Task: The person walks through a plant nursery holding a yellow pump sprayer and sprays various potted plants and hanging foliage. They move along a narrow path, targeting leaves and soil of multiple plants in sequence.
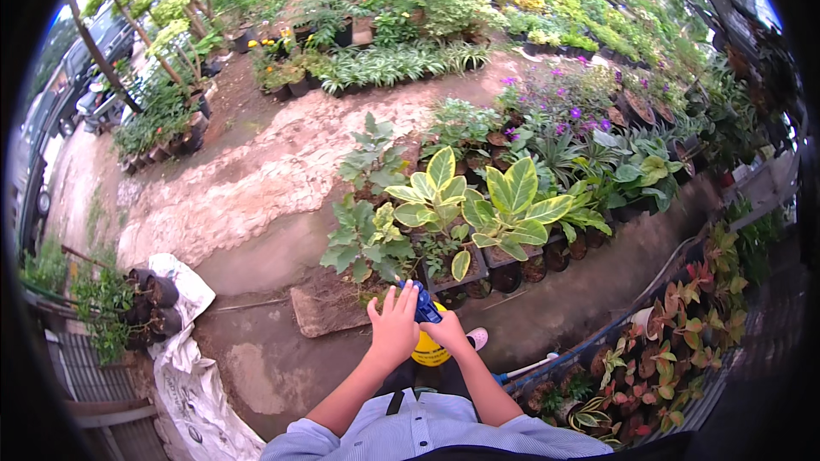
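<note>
A yellow spray bottle with a blue spray head is held upright in front of my body. My right hand grips it at the neck, just below the spray head. My left hand lies against the left side of the head with its fingers extended and partly apart; whether it grips anything is unclear. Just beyond the hands grow potted plants with yellow-edged green leaves, in square dark pots. A plant with lobed green leaves is to their left.
A stone slab lies on the ground left of the pots. White sacks and black plant bags are at the left. Reddish potted plants and a blue hose line the right. A pink shoe shows beside the bottle.
</note>
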